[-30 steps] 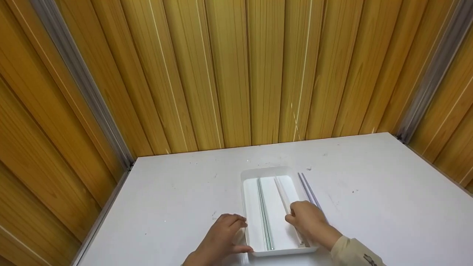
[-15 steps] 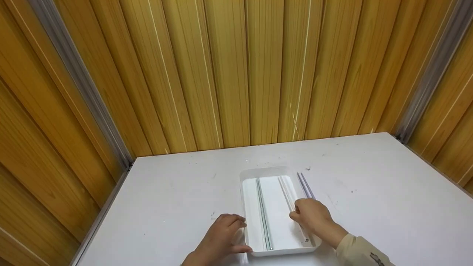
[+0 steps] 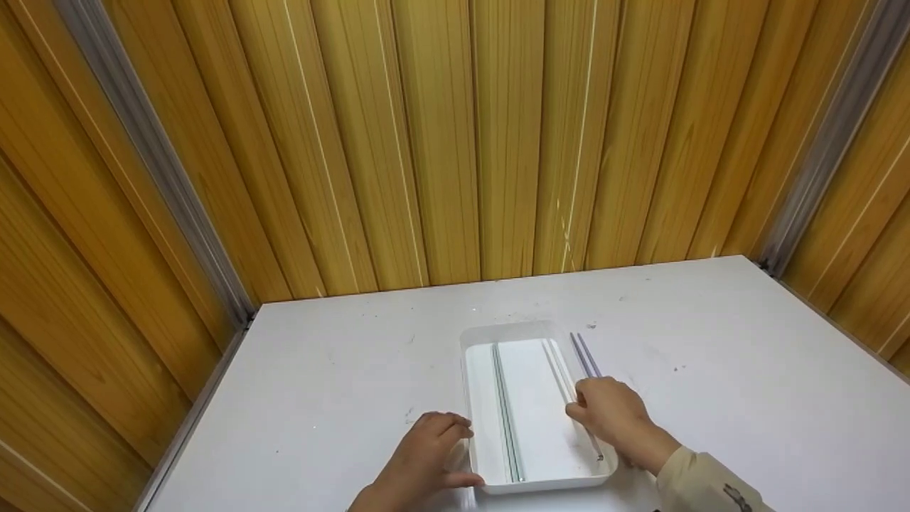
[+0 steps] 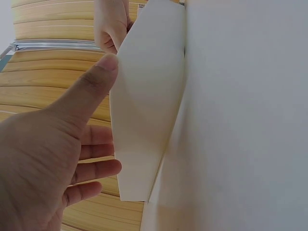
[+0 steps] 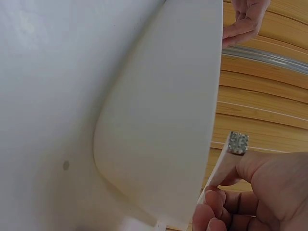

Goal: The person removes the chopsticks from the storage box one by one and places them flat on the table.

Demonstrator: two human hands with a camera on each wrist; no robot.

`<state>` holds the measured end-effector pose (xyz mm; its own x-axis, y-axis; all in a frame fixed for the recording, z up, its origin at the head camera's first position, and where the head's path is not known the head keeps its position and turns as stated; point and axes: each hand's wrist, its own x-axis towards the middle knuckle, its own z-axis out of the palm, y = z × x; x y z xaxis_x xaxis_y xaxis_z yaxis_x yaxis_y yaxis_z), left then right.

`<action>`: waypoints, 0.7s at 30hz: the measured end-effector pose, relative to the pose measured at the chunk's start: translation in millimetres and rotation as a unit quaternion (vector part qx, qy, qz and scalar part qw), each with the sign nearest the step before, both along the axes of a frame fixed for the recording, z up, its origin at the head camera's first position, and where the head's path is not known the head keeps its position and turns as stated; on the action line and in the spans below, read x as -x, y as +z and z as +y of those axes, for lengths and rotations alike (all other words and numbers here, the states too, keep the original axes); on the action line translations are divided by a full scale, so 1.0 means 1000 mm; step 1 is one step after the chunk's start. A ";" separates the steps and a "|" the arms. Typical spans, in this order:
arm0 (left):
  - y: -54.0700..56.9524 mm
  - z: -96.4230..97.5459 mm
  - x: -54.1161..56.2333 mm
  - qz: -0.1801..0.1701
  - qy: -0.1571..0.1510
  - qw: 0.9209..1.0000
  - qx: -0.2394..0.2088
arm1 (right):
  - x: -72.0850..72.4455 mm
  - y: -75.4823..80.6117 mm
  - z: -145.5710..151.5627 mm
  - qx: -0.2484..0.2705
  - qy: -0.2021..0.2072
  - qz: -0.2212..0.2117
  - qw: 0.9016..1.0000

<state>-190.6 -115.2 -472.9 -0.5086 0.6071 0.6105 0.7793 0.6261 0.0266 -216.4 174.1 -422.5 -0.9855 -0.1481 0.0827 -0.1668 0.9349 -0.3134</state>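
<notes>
My right hand [image 3: 611, 411] pinches a pair of pale pinkish chopsticks [image 3: 559, 368] along the right inner side of a white plastic tray [image 3: 544, 487]. The patterned silver end [image 5: 238, 143] of the chopsticks sticks out past my thumb in the right wrist view. My left hand [image 3: 430, 449] rests at the tray's near left corner, thumb at the front rim and loosely straight fingers along the left side; the left wrist view shows the thumb tip right at the rim. Green chopsticks [image 3: 506, 416] lie lengthwise in the tray's left part.
Purple chopsticks [image 3: 585, 354] lie on the white table [image 3: 370, 363] just outside the tray's right wall, partly hidden by my right hand. Wood-patterned walls [image 3: 441, 142] with grey metal posts [image 3: 156, 156] enclose the table's back and sides.
My right hand has shifted right with the pale chopsticks, bringing them from nearer the tray's middle to close beside its right wall. My left hand has stayed at the corner.
</notes>
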 end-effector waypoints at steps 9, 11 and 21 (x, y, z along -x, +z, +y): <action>0.000 0.000 -0.001 -0.011 0.010 1.000 0.006 | 0.000 0.001 0.007 0.004 -0.005 -0.007 1.000; -0.001 0.000 0.000 -0.001 0.007 1.000 0.004 | -0.001 0.002 0.008 0.008 -0.006 -0.006 1.000; -0.004 0.000 0.005 0.040 -0.021 0.999 -0.013 | 0.000 0.002 0.015 0.009 -0.015 -0.016 1.000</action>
